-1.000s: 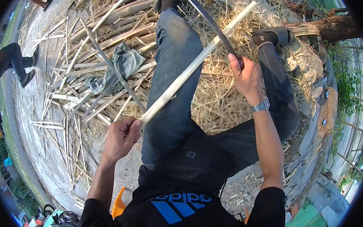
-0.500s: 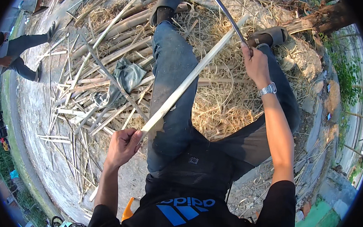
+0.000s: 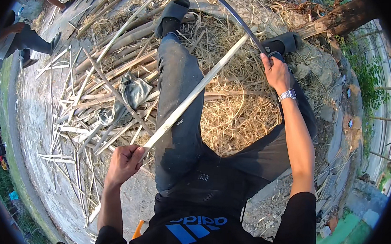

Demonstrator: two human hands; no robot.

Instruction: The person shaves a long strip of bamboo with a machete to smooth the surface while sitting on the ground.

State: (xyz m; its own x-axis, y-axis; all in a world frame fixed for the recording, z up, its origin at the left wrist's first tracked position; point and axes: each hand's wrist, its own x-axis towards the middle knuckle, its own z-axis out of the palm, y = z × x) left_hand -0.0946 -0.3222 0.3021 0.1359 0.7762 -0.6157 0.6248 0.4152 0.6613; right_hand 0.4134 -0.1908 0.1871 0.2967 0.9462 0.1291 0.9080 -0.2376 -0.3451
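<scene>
My left hand (image 3: 125, 164) is closed around the near end of a long pale split-bamboo strip (image 3: 192, 97). The strip slants up over my thigh, its far end near my right foot. My right hand (image 3: 277, 73), with a watch on the wrist, grips a machete (image 3: 237, 18) by its handle, most of which my fingers hide. Its long, slightly curved dark blade points up and left. Blade and strip cross near the strip's far end; whether they touch I cannot tell.
Bamboo pieces (image 3: 127, 62) are heaped left of my legs, with a grey-green cloth (image 3: 132, 91) on top. Dry shavings (image 3: 236, 120) lie between my legs. A log (image 3: 340, 21) is at the far right. Another person's legs (image 3: 28, 40) show at the left.
My left hand has drawn the strip slightly back toward the lower left. The machete has shifted a little, so its tip now shows. The person at the left has moved their legs.
</scene>
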